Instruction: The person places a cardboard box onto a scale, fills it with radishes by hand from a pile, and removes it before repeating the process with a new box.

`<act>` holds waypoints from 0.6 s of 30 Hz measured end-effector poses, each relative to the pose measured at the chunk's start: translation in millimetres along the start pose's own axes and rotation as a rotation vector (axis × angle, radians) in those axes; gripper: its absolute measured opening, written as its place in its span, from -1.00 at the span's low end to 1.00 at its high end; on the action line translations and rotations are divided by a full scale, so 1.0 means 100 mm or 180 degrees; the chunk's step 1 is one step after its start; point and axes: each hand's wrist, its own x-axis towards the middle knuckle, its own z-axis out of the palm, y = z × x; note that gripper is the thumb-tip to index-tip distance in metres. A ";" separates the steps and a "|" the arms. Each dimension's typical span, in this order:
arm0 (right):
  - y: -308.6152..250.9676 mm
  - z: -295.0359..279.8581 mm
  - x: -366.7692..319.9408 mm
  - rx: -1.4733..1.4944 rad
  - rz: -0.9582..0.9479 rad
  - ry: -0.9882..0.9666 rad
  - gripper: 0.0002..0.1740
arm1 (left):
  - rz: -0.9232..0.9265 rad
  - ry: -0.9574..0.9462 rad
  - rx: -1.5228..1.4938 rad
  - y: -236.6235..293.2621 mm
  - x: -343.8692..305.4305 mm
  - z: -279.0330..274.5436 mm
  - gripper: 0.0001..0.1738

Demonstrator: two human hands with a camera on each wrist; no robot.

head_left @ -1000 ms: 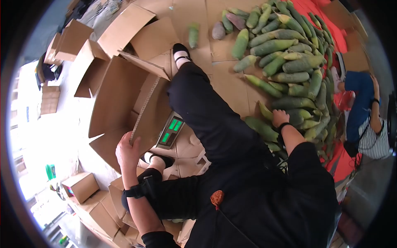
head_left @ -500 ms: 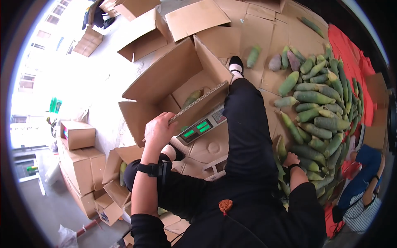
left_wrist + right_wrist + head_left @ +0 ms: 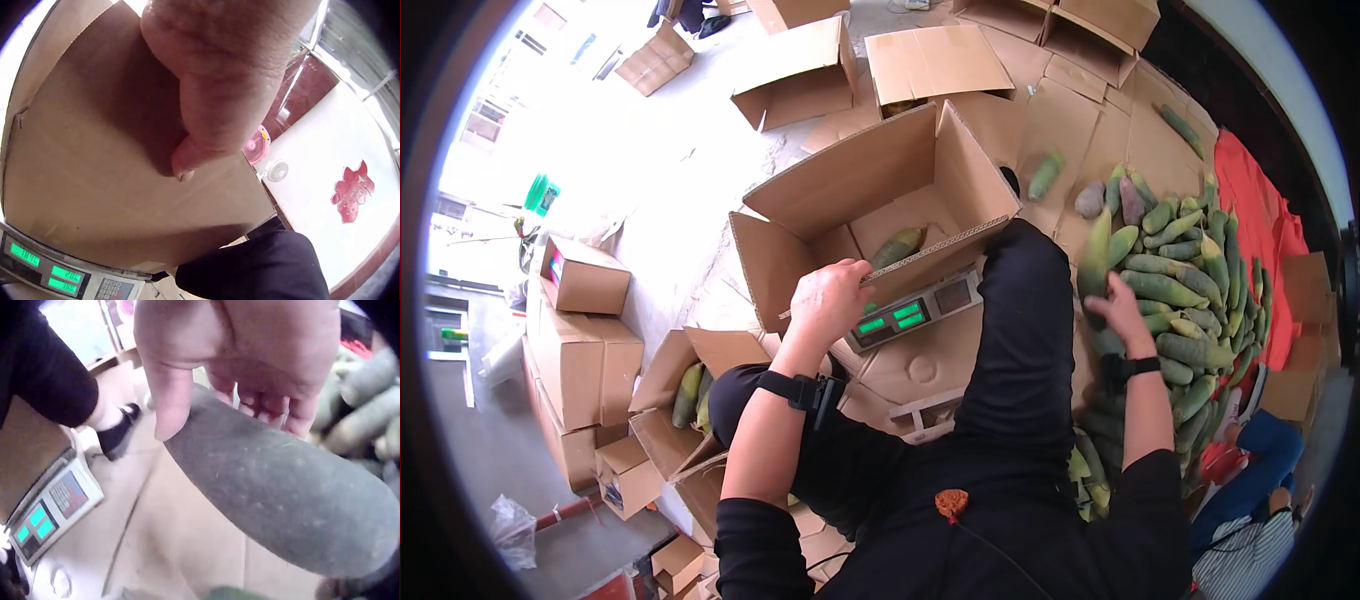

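While the left hand (image 3: 832,300) grips the near wall of a cardboard box (image 3: 850,175) around 12 o'clock in the head view, the right hand (image 3: 1124,312) at 3 o'clock holds a green radish (image 3: 1097,255) beside the pile (image 3: 1165,289); 1 radish (image 3: 898,247) lies inside the box. The left wrist view shows a scale (image 3: 111,289) at 8 o'clock. In the right wrist view, the held radish, pinched by thumb and fingers, points toward 4 o'clock.

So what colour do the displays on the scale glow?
Bright green; the displays show best in the left wrist view.
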 end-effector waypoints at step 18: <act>-2.86 1.88 0.85 -0.1546 -0.2462 -0.1169 -0.36 | 0.0149 -0.0030 0.0128 0.00 0.00 0.00 -0.73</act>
